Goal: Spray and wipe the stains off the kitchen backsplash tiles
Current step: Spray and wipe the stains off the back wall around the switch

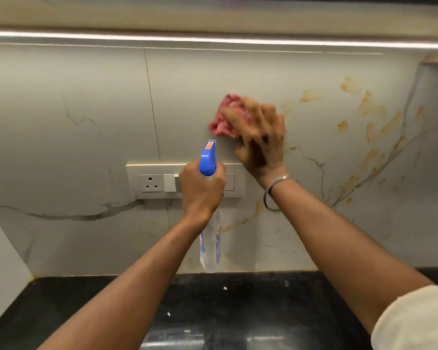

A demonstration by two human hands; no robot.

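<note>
My right hand [259, 137] presses a crumpled pink cloth [225, 117] flat against the pale marble-look backsplash tiles [86, 97]; the hand is motion-blurred. Orange-brown stains [372, 122] streak the tiles to the right of the cloth, and more stains [253, 213] run below my right wrist. My left hand [201, 190] grips the neck of a clear spray bottle [210, 246] with a blue trigger head [208, 157], nozzle aimed at the wall just below the cloth. The bottle's body hangs beneath my fist.
A cream switch-and-socket plate [149, 181] sits on the wall behind my left hand. A black countertop [86, 299] runs along the bottom. A lit strip [213, 39] lines the cabinet underside above. A side wall [0, 261] closes the left corner.
</note>
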